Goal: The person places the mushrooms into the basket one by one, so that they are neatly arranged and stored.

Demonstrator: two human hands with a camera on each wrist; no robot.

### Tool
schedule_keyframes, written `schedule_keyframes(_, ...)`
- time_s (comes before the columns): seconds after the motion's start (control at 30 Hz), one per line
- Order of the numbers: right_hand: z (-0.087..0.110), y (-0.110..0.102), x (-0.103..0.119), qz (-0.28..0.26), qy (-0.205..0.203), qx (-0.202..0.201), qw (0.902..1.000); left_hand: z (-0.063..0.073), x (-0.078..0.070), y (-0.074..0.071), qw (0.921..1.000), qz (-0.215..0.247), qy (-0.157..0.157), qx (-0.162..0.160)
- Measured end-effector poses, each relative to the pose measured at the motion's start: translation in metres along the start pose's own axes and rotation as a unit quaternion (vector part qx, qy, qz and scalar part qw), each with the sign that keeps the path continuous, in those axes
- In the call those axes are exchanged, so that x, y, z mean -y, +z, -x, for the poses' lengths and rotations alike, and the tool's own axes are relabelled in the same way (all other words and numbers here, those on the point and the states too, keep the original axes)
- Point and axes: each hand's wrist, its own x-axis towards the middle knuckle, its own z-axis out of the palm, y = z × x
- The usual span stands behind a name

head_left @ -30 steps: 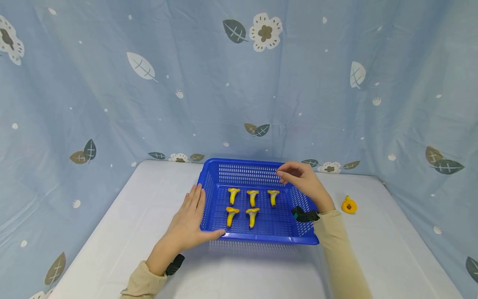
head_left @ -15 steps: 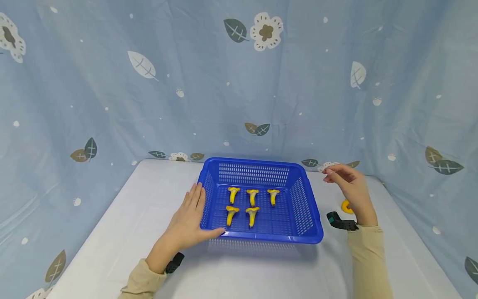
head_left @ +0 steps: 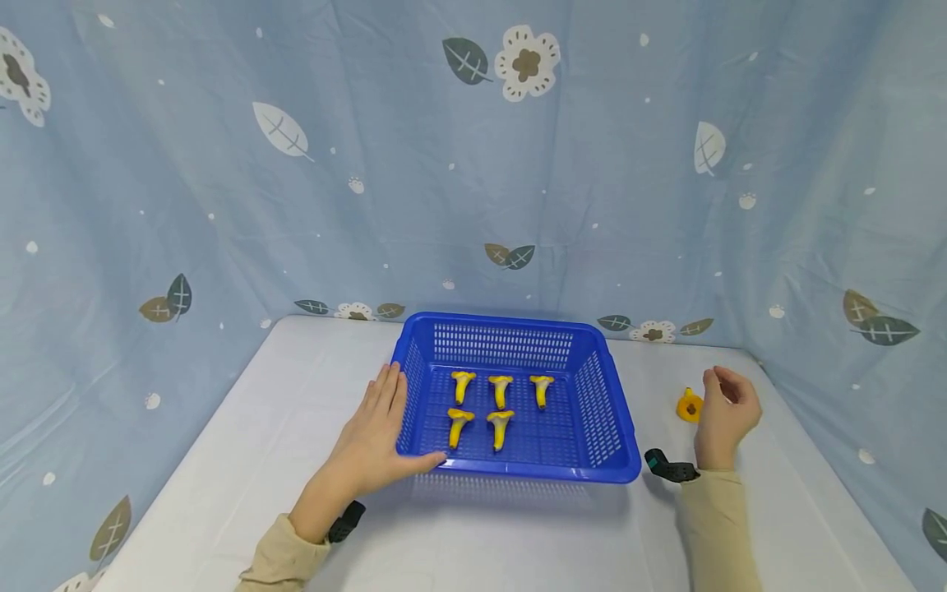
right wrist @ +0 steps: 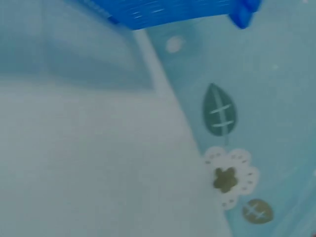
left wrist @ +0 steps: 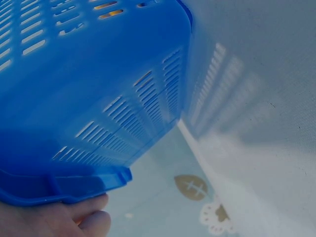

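A blue plastic basket (head_left: pixel 518 472) with slotted walls holds several yellow trumpet-shaped mushrooms (head_left: pixel 500 431) in two rows. My left hand (head_left: pixel 373 432) rests against its left side, fingers straight along the left rim and thumb reaching over the front edge. Seen from the left wrist, the fingers (left wrist: pixel 74 217) lie right at the basket rim (left wrist: pixel 64 197). My right hand (head_left: pixel 728 415) is over the table to the right, fingers loosely bent toward the thumb, nothing showing between them. Just left of it lies a round orange-yellow piece (head_left: pixel 689 408) with a brown centre and short stub.
The white-covered table (head_left: pixel 473 543) carries the basket near its back edge. A blue curtain (head_left: pixel 473 164) printed with leaves and flowers rises behind and at both sides. In the right wrist view, the basket (right wrist: pixel 182 11) shows at the top.
My right hand has moved right from over the basket, past the round piece, then lower and closer to me. My left hand, the basket and the mushrooms stay put.
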Motion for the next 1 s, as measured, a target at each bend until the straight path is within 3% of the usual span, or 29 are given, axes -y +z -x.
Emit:
schedule_keyframes(0.17,0.006,-0.001,-0.015,0.124,0.054,-0.033,0.9902,0.001,0.000,0.001,1.0000,0.002,0.000,0.000)
schedule_keyframes(0.27,0.010,0.001,-0.024,0.218,0.073,-0.007,0.9731,0.001,-0.001,0.000,1.0000,0.002,0.000,-0.002)
schedule_keyframes(0.37,0.012,0.002,-0.030,0.264,0.093,0.022,0.9596,0.000,-0.001,0.000,1.0000,0.004,0.003,-0.003)
schedule_keyframes(0.7,0.012,-0.002,-0.033,0.314,0.123,0.088,0.9374,0.000,-0.001,-0.002,1.0000,0.005,0.000,0.002)
schedule_keyframes(1.0,0.008,-0.010,-0.040,0.301,0.130,0.092,0.9402,0.001,-0.001,-0.002,1.0000,0.002,0.000,0.003)
